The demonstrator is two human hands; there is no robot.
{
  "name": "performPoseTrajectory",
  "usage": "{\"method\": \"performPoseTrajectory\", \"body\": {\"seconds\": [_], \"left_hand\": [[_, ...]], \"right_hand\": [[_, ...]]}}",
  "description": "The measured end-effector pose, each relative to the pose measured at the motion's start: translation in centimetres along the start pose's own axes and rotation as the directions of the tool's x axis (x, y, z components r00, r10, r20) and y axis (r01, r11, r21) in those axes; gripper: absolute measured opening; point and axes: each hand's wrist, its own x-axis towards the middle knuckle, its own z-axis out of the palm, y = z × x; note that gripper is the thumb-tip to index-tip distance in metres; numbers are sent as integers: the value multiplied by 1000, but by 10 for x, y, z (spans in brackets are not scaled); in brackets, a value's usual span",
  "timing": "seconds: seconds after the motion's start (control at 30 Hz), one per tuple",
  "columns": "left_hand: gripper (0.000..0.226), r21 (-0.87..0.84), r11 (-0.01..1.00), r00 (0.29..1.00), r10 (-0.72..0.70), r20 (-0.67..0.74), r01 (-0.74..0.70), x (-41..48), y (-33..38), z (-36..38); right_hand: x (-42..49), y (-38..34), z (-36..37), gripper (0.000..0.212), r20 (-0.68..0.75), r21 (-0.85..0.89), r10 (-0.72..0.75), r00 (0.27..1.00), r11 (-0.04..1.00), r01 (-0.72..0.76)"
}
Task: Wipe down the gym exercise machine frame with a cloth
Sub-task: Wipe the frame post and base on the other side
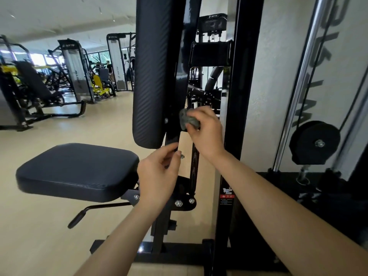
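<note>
Grey cloth [189, 119]: soft, light, wadded small. Right hand [207, 132] clamped round it, pressing it on black frame post [172, 138] beside back pad [153, 76]. Left hand [159, 174] fingers bent at the post lower down, can't tell if gripping. Tight gap; spring [195, 162] and protruding bolt [181, 155] could snag the cloth.

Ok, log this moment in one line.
right hand: grips cloth at frame post | left hand: at post below, grip unclear
</note>
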Motion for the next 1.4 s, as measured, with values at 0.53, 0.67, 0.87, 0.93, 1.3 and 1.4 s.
{"method": "performPoseTrajectory", "body": {"seconds": [0.53, 0.67, 0.87, 0.93, 1.3, 1.4], "left_hand": [[19, -767, 99, 475, -832, 286, 634, 96, 85, 62], [24, -786, 71, 486, -819, 306, 614, 104, 111, 63], [13, -481, 520, 635, -766, 103, 706, 92, 141, 83], [13, -282, 603, 636, -771, 37, 746, 84, 148, 95], [13, -355, 459, 539, -825, 170, 815, 109, 174, 103], [11, -348, 515, 588, -796, 144, 783, 127, 196, 97]], "right_hand": [[63, -24, -42, 50, 348, -3, 83, 934, 996, -88], [75, -51, -60, 33, 173, 23, 155, 973, 987, -161], [35, -67, -114, 24, -131, 35, 463, 877, 886, -462], [31, -61, -118, 30, -187, 40, 636, 749, 766, -641], [92, -62, -151, 26, -9, 180, 902, 432, 427, -886], [120, -70, -161, 31, 33, 182, 871, 491, 477, -860]]}}
